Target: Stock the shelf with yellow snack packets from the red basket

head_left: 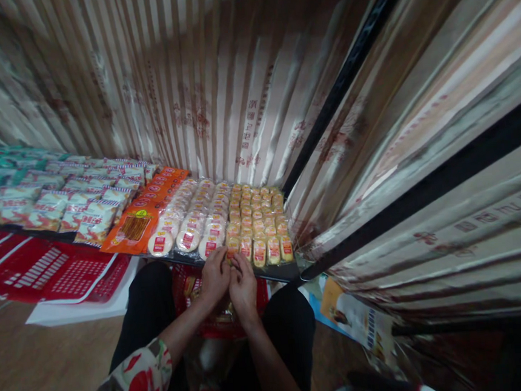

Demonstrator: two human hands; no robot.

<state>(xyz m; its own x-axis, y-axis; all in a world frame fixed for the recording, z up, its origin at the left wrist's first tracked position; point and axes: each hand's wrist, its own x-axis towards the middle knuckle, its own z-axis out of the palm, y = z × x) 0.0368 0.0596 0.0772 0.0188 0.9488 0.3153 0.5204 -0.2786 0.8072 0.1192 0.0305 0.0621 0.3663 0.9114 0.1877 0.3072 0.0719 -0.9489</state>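
My left hand (216, 276) and my right hand (243, 287) meet at the shelf's front edge, fingers bent and pinched together. Between their fingertips is a small yellow snack packet (232, 251), partly covered by the fingers, at the front of the leftmost column. More small yellow packets with red labels (259, 252) stand in columns to the right. Left of my hands lie rows of round white crackers (187, 238) in clear wrappers. Below my wrists sits a red basket (208, 329) between my knees, with wrapped items (227, 313) inside, partly hidden by my forearms.
An orange snack bag (146, 213) and many white snack bags (92, 219) fill the shelf further left. Red baskets (52, 268) stand beneath them. Pleated curtain (217, 114) backs the shelf, and dark poles (347, 90) slant at the right. Printed packaging (357, 318) lies low right.
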